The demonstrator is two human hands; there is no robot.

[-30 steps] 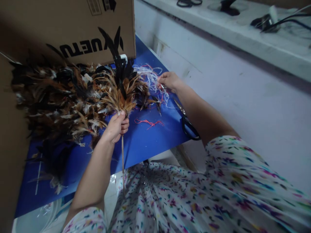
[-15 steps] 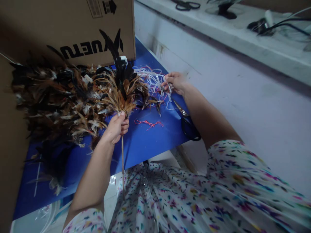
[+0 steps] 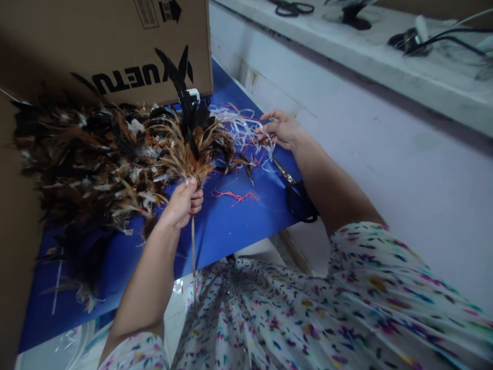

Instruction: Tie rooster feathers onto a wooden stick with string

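My left hand [image 3: 185, 202] is closed round a feather duster [image 3: 194, 146] just below its brown and black feathers. The thin stick [image 3: 193, 246] of the duster runs down from the fist past the table edge. At the right side of the table, my right hand [image 3: 280, 128] reaches to a tangle of white plastic strips [image 3: 242, 126] mixed with red string. Its fingers are bent but apart, and strips lie against them. Black-handled scissors [image 3: 296, 198] rest below that forearm. A short tangle of red string [image 3: 235, 196] lies between my hands.
A large heap of brown and black feathers [image 3: 92, 159] covers the left of the blue table [image 3: 227, 226]. Behind it stands a cardboard box [image 3: 127, 31]. A wall and a ledge [image 3: 370, 46] with another pair of scissors [image 3: 290, 8] and cables run along the right.
The fingers of my right hand have spread apart at the strips. My left hand holds the duster in the same place; the whole view has shifted slightly.
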